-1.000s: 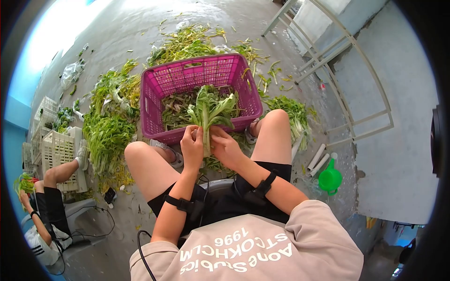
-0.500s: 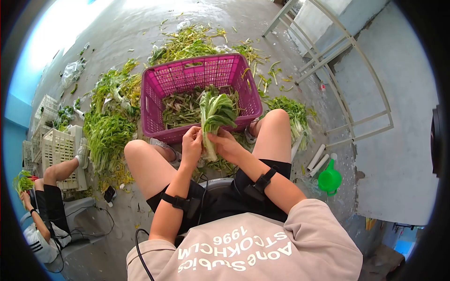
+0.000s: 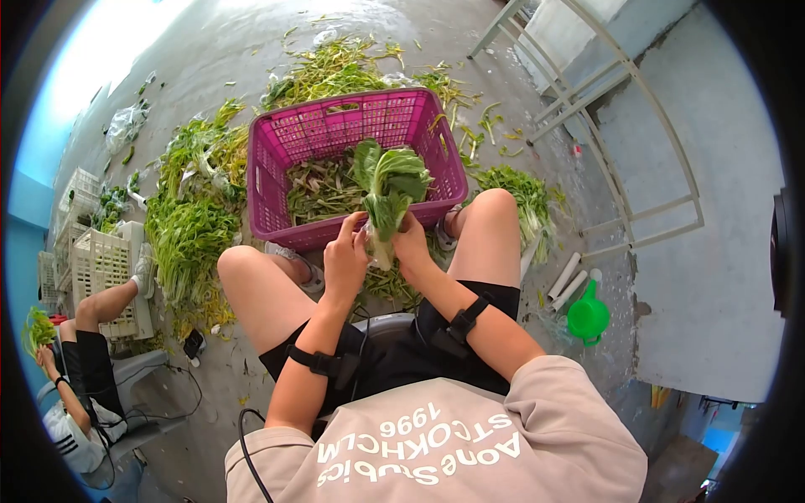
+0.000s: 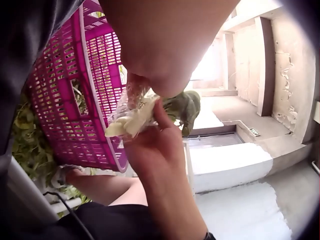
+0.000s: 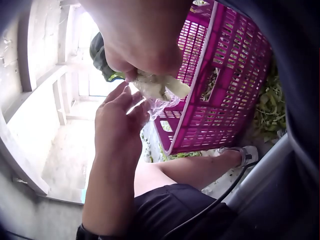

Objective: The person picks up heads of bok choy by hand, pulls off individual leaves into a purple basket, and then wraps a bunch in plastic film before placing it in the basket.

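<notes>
I see on my monitor a grey concrete floor with a pink crate standing at its centre, part-filled with cut stalks. Loose greens lie straight on the concrete: 1 long heap left of the crate, 1 scatter behind it and 1 clump to its right. Further right, 2 white tubes lie side by side, just beside a green watering can. White crates stand at the far left.
</notes>
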A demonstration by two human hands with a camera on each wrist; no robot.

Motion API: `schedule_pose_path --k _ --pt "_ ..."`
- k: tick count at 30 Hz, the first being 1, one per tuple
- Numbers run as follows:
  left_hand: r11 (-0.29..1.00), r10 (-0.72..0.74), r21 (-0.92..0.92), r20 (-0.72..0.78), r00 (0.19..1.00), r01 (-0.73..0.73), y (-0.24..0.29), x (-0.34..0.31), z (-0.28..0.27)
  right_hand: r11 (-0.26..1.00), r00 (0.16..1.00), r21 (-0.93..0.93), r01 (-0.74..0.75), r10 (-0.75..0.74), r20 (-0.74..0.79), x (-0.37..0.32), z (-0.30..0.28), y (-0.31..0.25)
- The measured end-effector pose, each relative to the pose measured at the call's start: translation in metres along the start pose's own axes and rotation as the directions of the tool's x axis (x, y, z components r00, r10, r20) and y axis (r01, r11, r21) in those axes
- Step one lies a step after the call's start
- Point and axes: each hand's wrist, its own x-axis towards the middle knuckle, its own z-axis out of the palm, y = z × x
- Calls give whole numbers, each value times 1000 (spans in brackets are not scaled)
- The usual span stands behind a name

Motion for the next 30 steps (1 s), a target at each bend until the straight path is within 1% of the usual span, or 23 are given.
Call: schedule_pose_path --k 1,2,3,4,6,7,8,9,10,11,13,14,16,17,19,20,22,24,26,28,30 --pt "995 102 -12 18 995 -101 0 -1 0 1000 1000 1 1 -1 -4 2 -3 -1" --pt "979 202 -25 34 979 -201 1 -2 1 993 998 108 -47 52 -44 5 -6 -2" --pt "982 175 -80 55 983 -170 1 -5 0 973 991 215 -89 108 -78 7 -9 -4" --pt "982 176 -81 56 983 -171 7 -6 -2 973 991 215 -89 108 -79 8 -12 -5" --pt "945 232 -260 112 966 -197 13 -7 -4 923 983 339 -180 177 38 11 -20 -9" --pt "945 232 -262 114 966 -196 13 -7 -3 921 986 373 -110 150 -79 15 -14 -8" --pt "933 240 -302 111 964 -197 11 -4 -2 921 985 373 -111 151 -79 15 -15 -9" --pt "919 248 -341 107 963 -199 10 -3 -2 910 986 394 -130 159 -41 15 -17 -10" --pt "919 246 -340 104 964 -198 10 -2 -3 897 986 415 -152 167 0 14 -18 -12" --pt "902 210 -400 74 975 -164 10 0 -6 897 986 414 -154 168 3 16 -22 -11" --pt "853 147 -509 25 989 -114 5 3 -8 802 941 493 -337 286 180 19 -29 -13" --pt "854 147 -508 27 989 -113 2 5 -8 801 942 495 -337 286 179 19 -29 -14" --pt "881 189 -442 -2 982 -170 0 6 -8 750 925 548 -369 356 135 20 -29 -16" --pt "882 189 -440 0 982 -170 3 5 -8 749 925 551 -368 355 135 24 -32 -11" --pt "908 345 -283 82 935 -310 9 0 -6 718 918 588 -373 376 123 32 -36 0" --pt "908 345 -282 84 935 -310 9 -1 -2 717 919 590 -372 376 123 34 -38 3" --pt "955 268 -153 92 959 -253 6 -4 6 680 896 603 -417 419 147 34 -40 5" --pt "958 269 -136 122 955 -252 3 -5 10 674 897 609 -417 414 157 30 -38 3" --pt "940 303 -224 199 932 -258 8 -7 12 670 897 613 -420 408 169 28 -35 0" --pt "938 312 -222 206 928 -266 3 -6 17 664 880 602 -444 451 151 28 -33 -3" --pt "941 302 -221 201 932 -258 -1 -6 20 684 887 590 -430 442 135 26 -30 -3"
